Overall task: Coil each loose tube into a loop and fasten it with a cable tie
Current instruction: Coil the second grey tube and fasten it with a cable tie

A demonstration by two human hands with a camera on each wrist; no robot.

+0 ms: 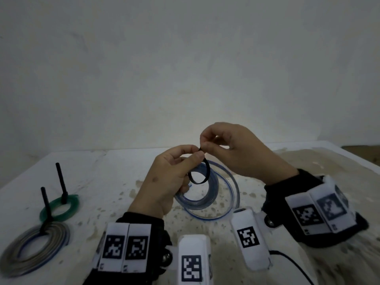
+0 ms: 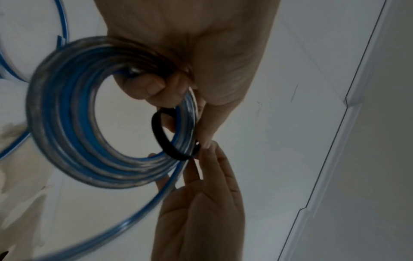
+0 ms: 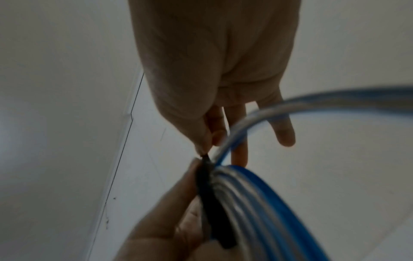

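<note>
Blue-striped clear tube (image 1: 202, 194), wound into a coil, is gripped by the curled lower fingers of the left hand (image 1: 170, 175), above the table (image 1: 115, 171). A black tie (image 1: 200, 174) is looped round the coil's strands just beyond those fingers. Its end is pinched between the left thumb and forefinger, and farther on by the thumb and forefinger of the right hand (image 1: 236, 149), whose other fingers are spread loosely.

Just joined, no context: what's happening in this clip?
A person is tying up a coiled clear-and-blue tube. The left hand holds the coil off the table while the right hand pinches the end of a black cable tie looped round the coil; the loop is not yet pulled tight. Two finished coils, green and grey, lie at the left with their ties on.
</note>
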